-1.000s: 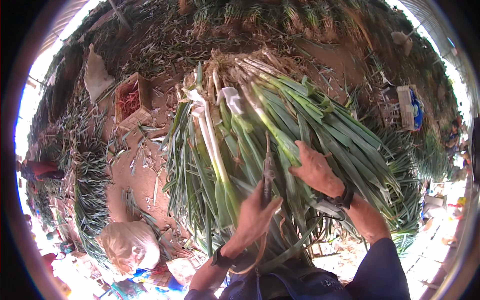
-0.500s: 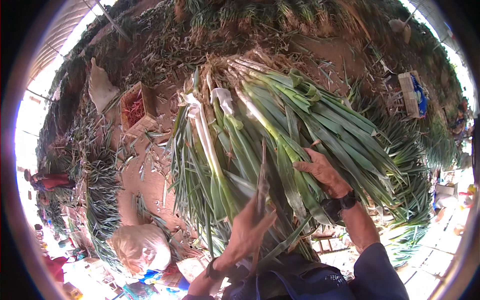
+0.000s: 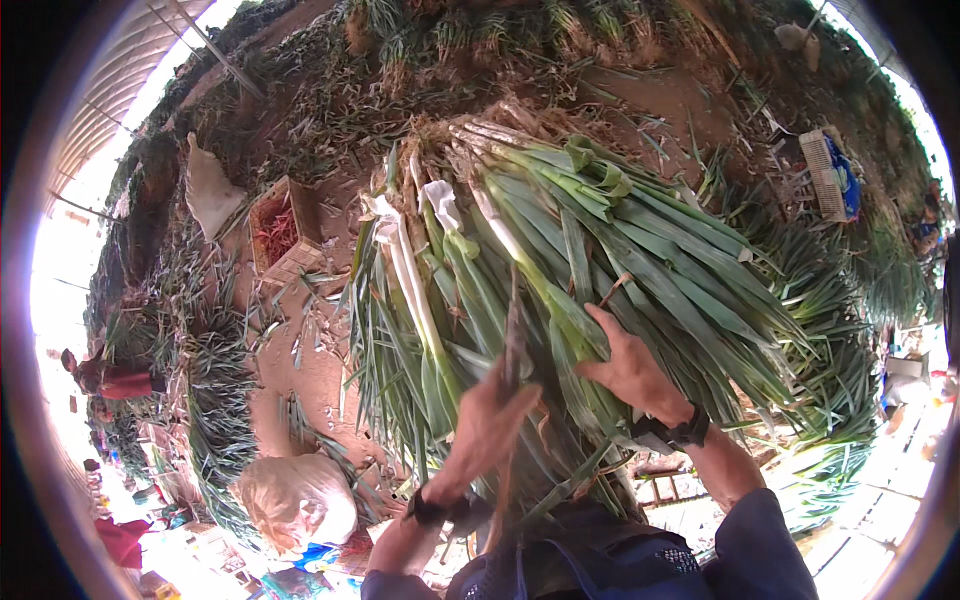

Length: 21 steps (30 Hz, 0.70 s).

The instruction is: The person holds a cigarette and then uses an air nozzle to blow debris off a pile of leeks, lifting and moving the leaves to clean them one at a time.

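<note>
Closing around a dark, narrow tool [image 3: 513, 335], the left hand [image 3: 485, 425] is showing blurred just below the middle of the frame, and the tool's tip is pointing toward the upper edge. Farther right, the right hand [image 3: 640, 375] is lying on the green leaves of a leek [image 3: 566, 308]; its thumb is spreading away from its forefinger, and I cannot tell whether the fingers are pinching the leaves. That leek is running from its pale stalk in the upper middle of the frame down to the right hand. Around it a big heap of leeks [image 3: 690, 270] is filling the centre, roots facing the upper edge, leaves fanning out rightward and downward. Left of centre, white stalks [image 3: 408, 285] are lying side by side on the heap. Dark bands [image 3: 692, 430] are circling both wrists.

In the upper left, a crate [image 3: 292, 264] of red strips is sitting near a pale sack [image 3: 210, 190]; a bulkier sack [image 3: 297, 500] is resting in the lower left. Toward the upper right, a lattice-sided crate [image 3: 822, 175] is standing beside a blue thing [image 3: 848, 186]. Near the left edge, a person in red [image 3: 122, 382] is showing.
</note>
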Motion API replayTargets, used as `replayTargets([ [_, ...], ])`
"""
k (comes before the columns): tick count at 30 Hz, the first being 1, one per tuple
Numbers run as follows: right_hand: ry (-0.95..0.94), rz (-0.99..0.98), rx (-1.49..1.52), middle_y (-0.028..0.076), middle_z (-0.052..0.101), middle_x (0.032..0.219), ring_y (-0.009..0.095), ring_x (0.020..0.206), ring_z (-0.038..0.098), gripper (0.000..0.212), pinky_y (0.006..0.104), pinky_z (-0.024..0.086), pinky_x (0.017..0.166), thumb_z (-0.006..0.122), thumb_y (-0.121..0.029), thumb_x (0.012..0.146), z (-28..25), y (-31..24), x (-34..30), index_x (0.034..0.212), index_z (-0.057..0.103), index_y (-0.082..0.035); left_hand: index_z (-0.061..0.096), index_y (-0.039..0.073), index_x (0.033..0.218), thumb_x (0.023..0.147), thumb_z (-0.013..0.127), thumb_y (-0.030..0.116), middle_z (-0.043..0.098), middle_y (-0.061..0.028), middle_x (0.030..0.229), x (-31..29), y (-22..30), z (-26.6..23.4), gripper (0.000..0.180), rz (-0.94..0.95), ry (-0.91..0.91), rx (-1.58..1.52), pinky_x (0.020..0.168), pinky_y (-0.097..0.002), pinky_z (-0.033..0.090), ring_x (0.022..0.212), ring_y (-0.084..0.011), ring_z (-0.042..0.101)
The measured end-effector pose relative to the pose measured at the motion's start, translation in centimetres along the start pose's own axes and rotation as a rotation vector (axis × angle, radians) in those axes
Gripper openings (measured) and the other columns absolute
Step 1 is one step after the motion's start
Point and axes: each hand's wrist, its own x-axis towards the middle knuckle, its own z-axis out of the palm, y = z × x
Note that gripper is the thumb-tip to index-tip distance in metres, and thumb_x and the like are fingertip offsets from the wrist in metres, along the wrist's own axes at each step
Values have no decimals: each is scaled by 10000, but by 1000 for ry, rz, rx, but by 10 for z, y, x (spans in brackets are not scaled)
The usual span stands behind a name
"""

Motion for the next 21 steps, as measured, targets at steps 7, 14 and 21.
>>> replayTargets([
  [7,60,-112,-345,313,577,1379,469,1254,574,815,477,497,1039,784,-122,857,12,-7,-11,1528,349,35,661,-48,1154,950,727,334,635,-46,813,109,12,-25,438,26,82,0,567,-277,508,648,-123,613],
  [14,0,-66,-622,254,629,1261,437,938,692,769,485,582,780,760,-105,861,36,-21,-14,1510,372,33,662,-50,1083,950,731,329,621,-54,814,162,13,-62,408,-74,154,-32,539,-283,528,618,-133,630],
  [21,38,-110,-971,185,626,1061,375,768,703,673,462,574,616,634,-2,876,46,-15,-23,1502,390,35,597,-25,1354,962,697,316,629,-46,816,47,-9,-27,529,-27,37,43,608,-295,519,704,-132,622],
])
